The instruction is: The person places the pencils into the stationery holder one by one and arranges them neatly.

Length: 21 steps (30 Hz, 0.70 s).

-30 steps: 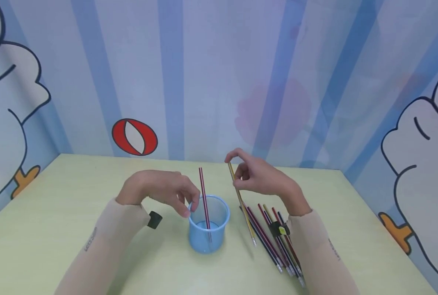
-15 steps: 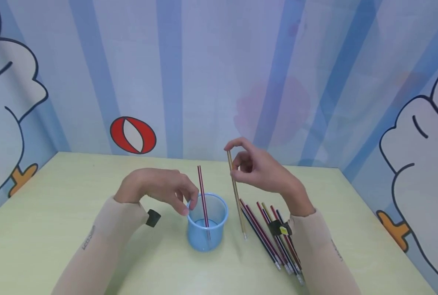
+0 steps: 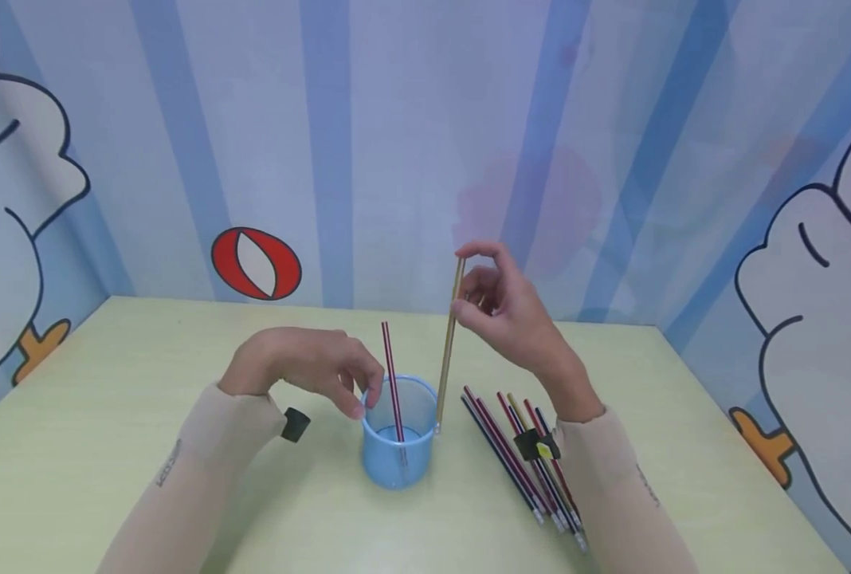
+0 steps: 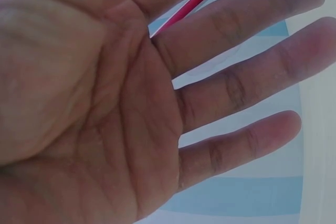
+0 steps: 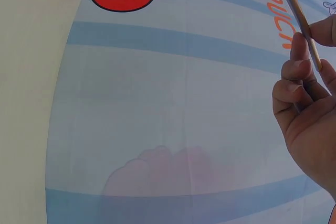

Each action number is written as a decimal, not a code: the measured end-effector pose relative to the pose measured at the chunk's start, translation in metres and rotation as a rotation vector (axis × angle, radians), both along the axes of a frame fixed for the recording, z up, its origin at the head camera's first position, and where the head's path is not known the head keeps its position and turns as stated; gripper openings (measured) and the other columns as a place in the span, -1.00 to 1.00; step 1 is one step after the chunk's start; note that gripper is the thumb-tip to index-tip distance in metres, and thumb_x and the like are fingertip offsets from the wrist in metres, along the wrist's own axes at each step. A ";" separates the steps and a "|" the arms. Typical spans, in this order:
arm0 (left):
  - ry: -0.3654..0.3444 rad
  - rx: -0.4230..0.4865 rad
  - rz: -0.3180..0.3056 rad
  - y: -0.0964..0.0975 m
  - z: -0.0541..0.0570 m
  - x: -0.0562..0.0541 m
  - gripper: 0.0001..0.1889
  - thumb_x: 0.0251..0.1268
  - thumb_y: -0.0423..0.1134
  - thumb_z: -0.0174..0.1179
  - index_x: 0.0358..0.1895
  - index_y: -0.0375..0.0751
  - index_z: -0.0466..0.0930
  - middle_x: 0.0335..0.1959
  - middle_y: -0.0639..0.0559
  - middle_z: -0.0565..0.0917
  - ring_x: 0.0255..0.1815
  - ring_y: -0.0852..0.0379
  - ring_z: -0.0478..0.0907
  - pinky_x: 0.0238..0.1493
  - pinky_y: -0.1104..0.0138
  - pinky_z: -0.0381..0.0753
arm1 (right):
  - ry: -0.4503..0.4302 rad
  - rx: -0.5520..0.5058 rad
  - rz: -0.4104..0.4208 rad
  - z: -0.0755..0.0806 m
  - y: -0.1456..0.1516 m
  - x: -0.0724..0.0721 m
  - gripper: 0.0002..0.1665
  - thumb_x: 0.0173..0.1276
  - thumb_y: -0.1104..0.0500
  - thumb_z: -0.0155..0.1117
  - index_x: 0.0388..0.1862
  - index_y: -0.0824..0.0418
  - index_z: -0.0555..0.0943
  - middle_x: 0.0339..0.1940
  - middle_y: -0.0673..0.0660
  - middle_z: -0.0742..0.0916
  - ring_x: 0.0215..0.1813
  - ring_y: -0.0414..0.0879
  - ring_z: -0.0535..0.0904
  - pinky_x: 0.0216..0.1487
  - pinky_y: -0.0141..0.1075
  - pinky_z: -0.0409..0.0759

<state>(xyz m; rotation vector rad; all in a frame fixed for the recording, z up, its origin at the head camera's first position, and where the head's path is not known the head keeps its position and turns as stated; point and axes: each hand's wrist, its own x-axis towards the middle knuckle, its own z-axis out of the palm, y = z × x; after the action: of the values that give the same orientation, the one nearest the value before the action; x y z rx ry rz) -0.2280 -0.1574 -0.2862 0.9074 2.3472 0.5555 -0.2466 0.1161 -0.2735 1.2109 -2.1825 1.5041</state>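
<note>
My left hand pinches the left rim of a light blue translucent cup between thumb and finger. In the left wrist view its other fingers stretch out. A dark red and white striped pencil leans upright inside the cup. My right hand pinches a yellow-gold pencil near its top, the index fingertip resting on the upper end. That pencil hangs nearly upright, slightly tilted, its eraser end overlapping the cup's right rim in the head view. The right wrist view shows the pencil between thumb and fingers.
Several striped pencils lie fanned on the pale yellow table right of the cup, partly under the right wrist's strap. Behind the table rises a blue striped backdrop with a red and white oval.
My right hand has risen and carried the yellow-gold pencil from beside the pencil pile leftward to the cup's rim, turning it more upright. The left hand keeps its hold on the cup.
</note>
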 end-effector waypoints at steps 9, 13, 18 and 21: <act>0.011 -0.014 -0.013 0.001 0.001 0.000 -0.89 0.25 -0.24 0.40 -0.25 0.05 0.66 -0.21 0.25 0.66 -0.05 0.17 0.60 -0.01 0.22 0.57 | 0.031 -0.092 -0.027 -0.003 -0.006 -0.001 -0.40 0.30 0.46 0.22 0.27 0.22 0.29 -0.37 0.14 0.64 -0.40 -0.02 0.53 -0.48 -0.34 0.43; 0.010 -0.006 -0.019 0.001 0.003 -0.001 -0.89 0.25 -0.23 0.40 -0.23 0.04 0.67 -0.19 0.25 0.66 -0.02 0.17 0.60 0.01 0.21 0.58 | 0.056 -0.004 0.001 -0.010 -0.012 -0.003 -0.42 0.35 0.40 0.22 0.29 0.14 0.30 -0.37 0.10 0.65 -0.40 -0.03 0.52 -0.48 -0.32 0.45; -0.007 0.010 -0.021 0.001 0.002 -0.001 -0.89 0.25 -0.22 0.40 -0.21 0.02 0.67 -0.19 0.24 0.67 -0.05 0.17 0.61 0.00 0.21 0.58 | 0.065 0.093 0.027 -0.021 -0.023 -0.005 -0.42 0.36 0.37 0.25 0.28 0.09 0.31 -0.38 0.04 0.66 -0.47 -0.07 0.48 -0.51 -0.30 0.46; -0.009 0.011 -0.024 0.001 0.002 -0.001 -0.89 0.26 -0.23 0.40 -0.23 0.03 0.66 -0.20 0.24 0.67 -0.07 0.17 0.61 0.00 0.21 0.57 | 0.051 0.138 0.040 -0.026 -0.030 -0.004 -0.42 0.34 0.36 0.27 0.26 0.07 0.32 -0.38 0.01 0.66 -0.49 -0.09 0.48 -0.49 -0.29 0.49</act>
<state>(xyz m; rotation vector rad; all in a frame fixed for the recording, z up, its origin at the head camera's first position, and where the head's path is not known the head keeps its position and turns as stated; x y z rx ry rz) -0.2292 -0.1561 -0.2844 0.9347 2.3246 0.5622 -0.2505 0.0859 -0.3000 1.3270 -2.2742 1.3406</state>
